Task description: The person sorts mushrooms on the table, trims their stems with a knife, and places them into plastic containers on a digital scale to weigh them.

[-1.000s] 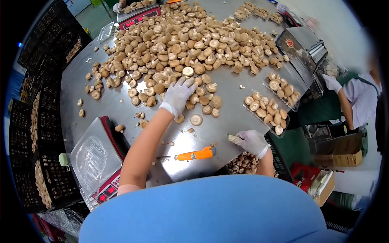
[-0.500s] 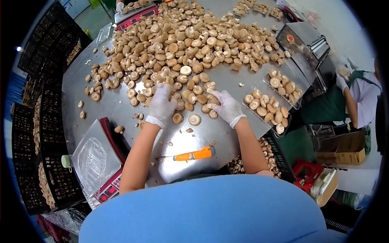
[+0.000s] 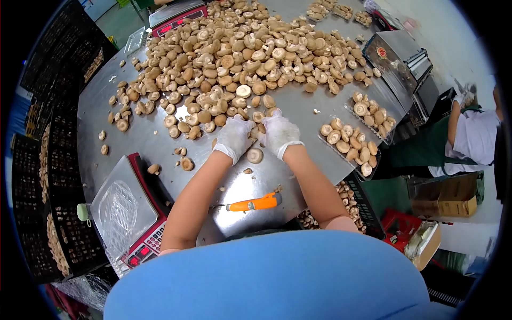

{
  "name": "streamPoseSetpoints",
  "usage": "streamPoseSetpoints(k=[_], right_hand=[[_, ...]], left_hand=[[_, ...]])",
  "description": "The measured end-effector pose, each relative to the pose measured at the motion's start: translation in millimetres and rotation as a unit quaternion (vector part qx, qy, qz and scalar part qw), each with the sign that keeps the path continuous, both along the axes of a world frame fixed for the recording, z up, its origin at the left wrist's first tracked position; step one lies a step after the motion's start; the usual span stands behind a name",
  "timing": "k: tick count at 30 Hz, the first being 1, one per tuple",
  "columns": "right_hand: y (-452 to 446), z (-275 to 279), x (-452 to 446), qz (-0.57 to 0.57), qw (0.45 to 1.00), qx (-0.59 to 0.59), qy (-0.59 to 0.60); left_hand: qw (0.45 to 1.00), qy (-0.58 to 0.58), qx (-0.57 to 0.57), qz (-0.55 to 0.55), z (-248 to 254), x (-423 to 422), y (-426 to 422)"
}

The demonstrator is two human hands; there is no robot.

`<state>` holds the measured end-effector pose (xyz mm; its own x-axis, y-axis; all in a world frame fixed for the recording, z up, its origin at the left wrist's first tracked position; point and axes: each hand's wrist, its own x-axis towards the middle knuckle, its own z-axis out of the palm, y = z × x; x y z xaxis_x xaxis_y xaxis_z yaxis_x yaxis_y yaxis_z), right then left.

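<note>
Both hands wear whitish gloves and are close together at the near edge of a large mushroom pile [image 3: 229, 58]. My left hand [image 3: 234, 136] has its fingers curled around mushrooms at the pile's edge. Just to its right, my right hand [image 3: 279, 134] is curled over mushrooms too, fingers pointing away from me; the mushrooms under both palms are mostly hidden. One loose mushroom [image 3: 255, 155] lies just below and between the hands. An orange cutter [image 3: 254, 203] rests on the metal table [image 3: 309, 184] nearer to me.
A red scale [image 3: 128, 208] with plastic trays stands at left. Two packed mushroom trays [image 3: 349, 145] [image 3: 373, 114] lie at right, beside a metal machine [image 3: 392, 64]. A crate of mushrooms [image 3: 349, 205] is below the table edge. A co-worker [image 3: 464, 133] is at far right; black crates [image 3: 74, 224] at left.
My right hand came from the table's lower right to the mushrooms, then moved left beside my left hand. My left hand shifted slightly right. The co-worker at right changed posture; the hand at the far scale is gone.
</note>
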<state>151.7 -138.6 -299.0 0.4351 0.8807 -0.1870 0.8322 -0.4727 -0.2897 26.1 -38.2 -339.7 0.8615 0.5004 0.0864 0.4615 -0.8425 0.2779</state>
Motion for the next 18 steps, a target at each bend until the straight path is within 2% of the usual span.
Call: streamPoseSetpoints(k=[2, 4, 5, 7, 8, 9, 11, 12, 14, 15, 17, 18], right_hand=[[0, -4, 6, 0.013, 1.000, -0.012, -0.006], [-6, -14, 20, 0.035, 0.999, 0.014, -0.022], [-9, -19, 24, 0.037, 0.999, 0.016, -0.025], [-17, -28, 28, 0.047, 0.993, 0.105, -0.013], [-17, -25, 33, 0.024, 0.991, 0.130, 0.034], [-17, -27, 43, 0.027, 0.991, 0.131, 0.032], [-10, -37, 63, 0.013, 0.963, 0.266, 0.051], [-4, -8, 60, -0.014, 0.981, 0.195, 0.018], [20, 4, 64, -0.023, 0.992, 0.112, -0.057], [34, 6, 66, -0.016, 0.995, 0.059, -0.075], [64, -3, 67, 0.029, 0.999, 0.011, -0.020], [71, -2, 69, 0.044, 0.999, -0.006, 0.006]], left_hand=[[1.000, -0.022, -0.006, -0.007, -3, -5, 3], [0.975, -0.160, -0.141, 0.055, -1, -17, 3], [0.969, -0.138, -0.171, 0.116, 2, -23, 5], [0.858, -0.294, -0.370, 0.201, -37, -38, 22], [0.809, -0.365, -0.408, 0.215, -22, -47, 15], [0.781, -0.372, -0.450, 0.223, 11, -58, 6], [0.670, -0.457, -0.553, 0.191, 22, -72, -6], [0.668, -0.458, -0.552, 0.198, 19, -81, -10], [0.590, -0.470, -0.653, 0.069, 16, -99, -14], [0.591, -0.473, -0.649, 0.074, 19, -102, -22], [0.488, -0.502, -0.698, 0.147, 24, -109, -42], [0.481, -0.488, -0.715, 0.135, 21, -118, -45]])
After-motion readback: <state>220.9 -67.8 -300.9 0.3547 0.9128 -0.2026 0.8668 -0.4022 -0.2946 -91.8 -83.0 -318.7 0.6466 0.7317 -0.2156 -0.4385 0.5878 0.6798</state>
